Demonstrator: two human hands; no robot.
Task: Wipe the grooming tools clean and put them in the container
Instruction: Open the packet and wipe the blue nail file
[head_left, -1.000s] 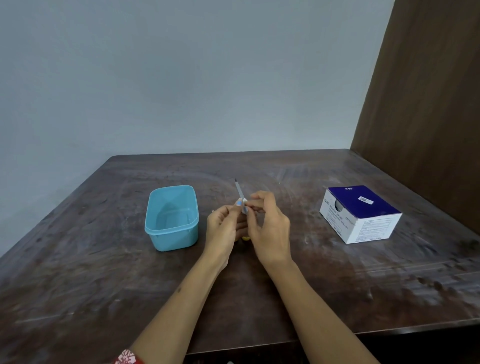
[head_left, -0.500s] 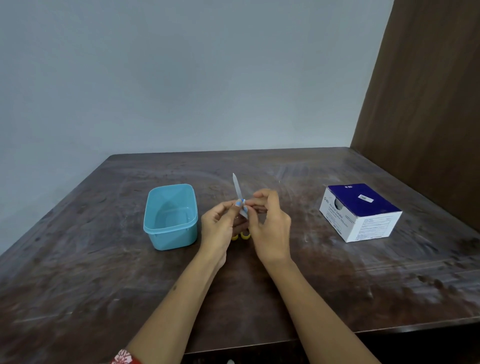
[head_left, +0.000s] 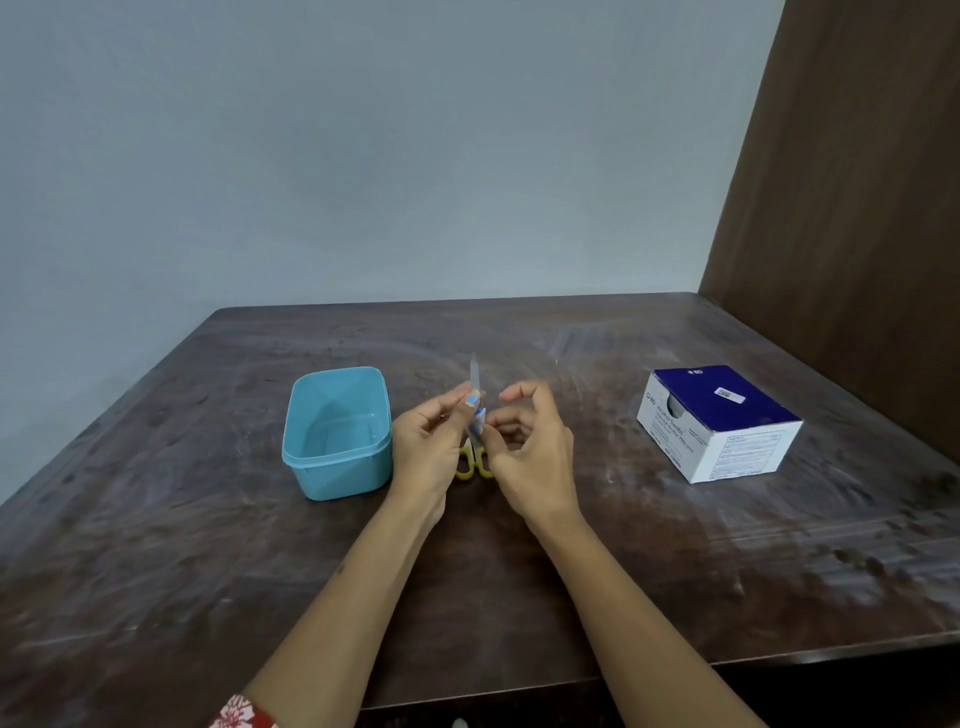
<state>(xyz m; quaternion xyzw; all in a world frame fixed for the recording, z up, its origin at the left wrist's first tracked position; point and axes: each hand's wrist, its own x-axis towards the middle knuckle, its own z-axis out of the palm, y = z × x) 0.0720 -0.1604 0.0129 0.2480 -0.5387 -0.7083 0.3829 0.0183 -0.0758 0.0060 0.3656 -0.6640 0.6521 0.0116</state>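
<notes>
The left hand (head_left: 431, 447) pinches small scissors (head_left: 474, 410) upright above the worktop (head_left: 519, 597); its fingers hide most of the blades, only the tip and yellow loops showing. The right hand (head_left: 535, 452) curls its fingers onto a small white-and-blue wipe (head_left: 480, 415), too blurred to make out. Left of the fingers sits the blue container (head_left: 337, 467); well right, a swab box (head_left: 719, 421).

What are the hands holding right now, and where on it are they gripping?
The left hand pinches small yellow-handled scissors at mid-blade, tip up. The right hand fingers pinch a small white wipe against the blade.
</notes>
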